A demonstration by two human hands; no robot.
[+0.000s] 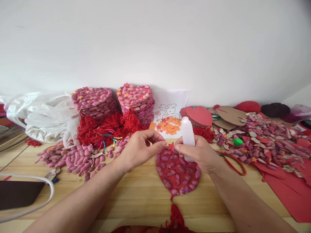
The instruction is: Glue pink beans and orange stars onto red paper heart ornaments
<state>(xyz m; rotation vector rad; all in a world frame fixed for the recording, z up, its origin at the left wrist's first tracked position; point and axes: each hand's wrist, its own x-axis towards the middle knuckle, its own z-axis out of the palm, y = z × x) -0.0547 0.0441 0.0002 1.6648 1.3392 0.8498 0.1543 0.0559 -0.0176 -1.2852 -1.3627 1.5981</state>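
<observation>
A red disc (178, 174) covered with purple-red peanut shells lies on the wooden table, its red tassel (176, 215) hanging toward me. My right hand (198, 152) is closed round a white glue bottle (188, 137), held upright with its tip up, and a red paper star (171, 146) is at its fingertips. My left hand (145, 147) is over the disc's upper left edge with thumb and forefinger pinched together; whatever they hold, if anything, is too small to make out. Beyond my hands, orange and red paper stars (170, 125) lie on a white sheet (173, 97) with a drawn character.
Two stacks of shell-covered discs (94, 100) with red tassels (107, 129) stand at the back left, beside a plastic bag (46, 116). Loose shells (77, 158) lie left. On the right are red-handled scissors (234, 165), cardboard discs (229, 115), more shells and red paper (289, 191).
</observation>
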